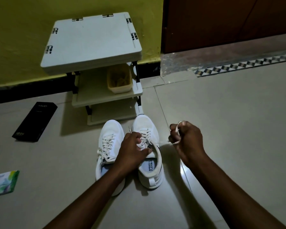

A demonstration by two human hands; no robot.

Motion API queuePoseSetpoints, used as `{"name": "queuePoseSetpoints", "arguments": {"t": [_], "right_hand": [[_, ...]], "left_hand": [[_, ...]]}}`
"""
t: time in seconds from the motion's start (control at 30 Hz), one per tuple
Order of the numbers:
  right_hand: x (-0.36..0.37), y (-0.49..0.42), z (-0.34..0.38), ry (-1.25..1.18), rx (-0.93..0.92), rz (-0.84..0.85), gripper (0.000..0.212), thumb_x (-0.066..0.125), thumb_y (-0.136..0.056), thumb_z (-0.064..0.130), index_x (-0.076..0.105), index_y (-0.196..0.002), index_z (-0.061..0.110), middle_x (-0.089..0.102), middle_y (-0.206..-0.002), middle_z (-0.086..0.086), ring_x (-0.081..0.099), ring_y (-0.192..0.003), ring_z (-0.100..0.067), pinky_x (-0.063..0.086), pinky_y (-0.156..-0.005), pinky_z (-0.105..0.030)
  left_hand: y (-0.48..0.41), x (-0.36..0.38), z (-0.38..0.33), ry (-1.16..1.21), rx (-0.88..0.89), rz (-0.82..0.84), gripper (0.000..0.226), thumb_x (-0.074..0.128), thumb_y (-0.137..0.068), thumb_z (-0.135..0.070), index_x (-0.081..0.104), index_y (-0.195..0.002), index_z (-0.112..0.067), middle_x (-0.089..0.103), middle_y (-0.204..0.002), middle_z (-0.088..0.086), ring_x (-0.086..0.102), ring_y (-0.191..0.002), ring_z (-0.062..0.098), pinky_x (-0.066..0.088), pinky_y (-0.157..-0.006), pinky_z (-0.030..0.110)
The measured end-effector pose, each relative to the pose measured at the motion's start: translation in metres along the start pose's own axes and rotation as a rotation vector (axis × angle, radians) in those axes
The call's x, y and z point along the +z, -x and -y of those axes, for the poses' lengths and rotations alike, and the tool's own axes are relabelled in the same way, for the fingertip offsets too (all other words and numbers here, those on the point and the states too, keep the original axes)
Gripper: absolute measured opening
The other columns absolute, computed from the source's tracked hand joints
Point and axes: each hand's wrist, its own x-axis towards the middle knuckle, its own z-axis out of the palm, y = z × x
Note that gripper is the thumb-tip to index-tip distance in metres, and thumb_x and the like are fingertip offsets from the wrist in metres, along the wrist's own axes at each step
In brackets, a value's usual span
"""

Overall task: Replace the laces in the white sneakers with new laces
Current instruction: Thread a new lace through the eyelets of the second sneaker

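Head view: the left sneaker (pixel 110 131) and right sneaker (pixel 153 172), both white, stand side by side on the tiled floor (pixel 221 113), toes toward a small shelf rack (pixel 92 42). The left hand (pixel 134 147) grips the right sneaker at its tongue and upper eyelets, fingers curled. The right hand (pixel 186 139), just beside that shoe, is clenched around a white lace (pixel 163 142) running taut from the eyelets. The left sneaker is laced. A black box (pixel 35 121) and a green packet (pixel 4 182) lie well apart on the left.

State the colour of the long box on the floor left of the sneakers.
The box is black; head view.
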Motion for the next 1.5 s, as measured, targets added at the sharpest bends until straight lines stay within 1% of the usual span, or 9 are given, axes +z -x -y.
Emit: {"name": "queuePoseSetpoints", "arguments": {"t": [0.17, 0.33, 0.6, 0.73, 0.93, 1.13, 1.23, 1.33, 1.5], "right_hand": [[-0.024, -0.013, 0.034, 1.136, -0.761, 0.348, 0.021, 0.057, -0.102, 0.017, 0.052, -0.084, 0.007, 0.061, -0.062, 0.013, 0.045, -0.047, -0.013, 0.036, -0.05, -0.02], [-0.022, -0.022, 0.026, 1.806, -0.691, 0.743, 0.012, 0.072, -0.086, 0.018, 0.073, -0.098, 0.017, 0.07, -0.078, 0.003, 0.056, -0.082, -0.018, 0.048, -0.065, -0.034], [-0.017, -0.001, 0.031, 1.59, -0.999, 0.507, 0.024, 0.076, -0.078, 0.005, 0.07, -0.084, 0.028, 0.051, -0.071, 0.017, 0.051, -0.082, -0.013, 0.033, -0.072, -0.039], [-0.013, 0.007, 0.034, 1.394, -1.035, 0.445, 0.015, 0.074, -0.086, 0.008, 0.071, -0.089, 0.023, 0.058, -0.077, 0.017, 0.053, -0.079, -0.008, 0.036, -0.07, -0.038], [-0.032, 0.005, 0.02, 1.185, -0.831, 0.392, 0.012, 0.067, -0.093, 0.002, 0.072, -0.092, 0.013, 0.062, -0.076, 0.008, 0.061, -0.064, -0.007, 0.046, -0.064, -0.02], [-0.061, -0.004, 0.0, 1.475, -0.532, 0.452, 0.016, 0.056, -0.093, 0.014, 0.07, -0.084, 0.016, 0.064, -0.079, 0.004, 0.062, -0.073, -0.013, 0.053, -0.07, -0.036], [-0.066, -0.004, -0.004, 1.609, -0.383, 0.541, 0.02, 0.043, -0.081, 0.02, 0.062, -0.079, 0.024, 0.058, -0.079, 0.008, 0.058, -0.079, -0.017, 0.047, -0.07, -0.037], [-0.07, -0.005, -0.012, 1.706, -0.438, 0.495, 0.017, 0.059, -0.09, 0.017, 0.072, -0.093, 0.028, 0.055, -0.093, 0.01, 0.048, -0.093, -0.013, 0.037, -0.075, -0.035], [-0.051, 0.005, -0.009, 1.145, -0.481, 0.254, 0.006, 0.073, -0.091, 0.017, 0.078, -0.087, 0.018, 0.065, -0.075, 0.0, 0.062, -0.071, -0.015, 0.049, -0.067, -0.031]], "left_hand": [[0.002, 0.0, -0.002, -0.009, -0.01, -0.01, 0.049, 0.087, -0.078, -0.021, 0.055, -0.115, -0.025, 0.053, -0.112, 0.001, 0.054, -0.081, 0.008, 0.04, -0.063, 0.002], [0.002, -0.002, -0.005, -0.022, -0.03, -0.004, 0.05, 0.087, -0.077, -0.025, 0.055, -0.116, -0.025, 0.054, -0.11, 0.0, 0.056, -0.085, 0.011, 0.04, -0.067, 0.012], [0.005, -0.011, -0.019, 0.037, 0.075, -0.064, 0.055, 0.091, -0.07, -0.016, 0.065, -0.115, -0.031, 0.068, -0.107, -0.014, 0.066, -0.073, 0.006, 0.047, -0.069, 0.009], [0.001, -0.01, -0.04, 0.221, 0.179, 0.137, 0.053, 0.089, -0.073, -0.01, 0.068, -0.117, -0.033, 0.076, -0.093, -0.009, 0.067, -0.072, 0.017, 0.059, -0.074, 0.032], [-0.011, -0.017, -0.046, 0.42, 0.114, -0.011, 0.002, 0.075, -0.088, -0.005, 0.073, -0.088, -0.006, 0.07, -0.077, 0.009, 0.063, -0.066, 0.013, 0.052, -0.063, 0.023], [-0.013, -0.023, -0.034, 0.562, -0.05, -0.057, 0.006, 0.064, -0.096, -0.001, 0.065, -0.095, 0.005, 0.067, -0.067, 0.007, 0.065, -0.064, 0.018, 0.056, -0.064, 0.026], [-0.013, -0.025, -0.034, 0.54, -0.026, -0.095, 0.006, 0.064, -0.096, 0.001, 0.064, -0.097, 0.007, 0.068, -0.067, 0.005, 0.067, -0.066, 0.017, 0.058, -0.065, 0.025], [-0.008, -0.024, -0.03, 0.435, 0.031, -0.133, 0.009, 0.072, -0.091, -0.005, 0.064, -0.096, -0.005, 0.066, -0.07, 0.0, 0.068, -0.068, 0.019, 0.058, -0.063, 0.029], [0.021, -0.021, -0.013, -0.11, 0.095, -0.168, 0.031, 0.089, -0.07, -0.02, 0.059, -0.079, -0.024, 0.062, -0.071, -0.006, 0.056, -0.06, 0.005, 0.048, -0.061, 0.022]]}}
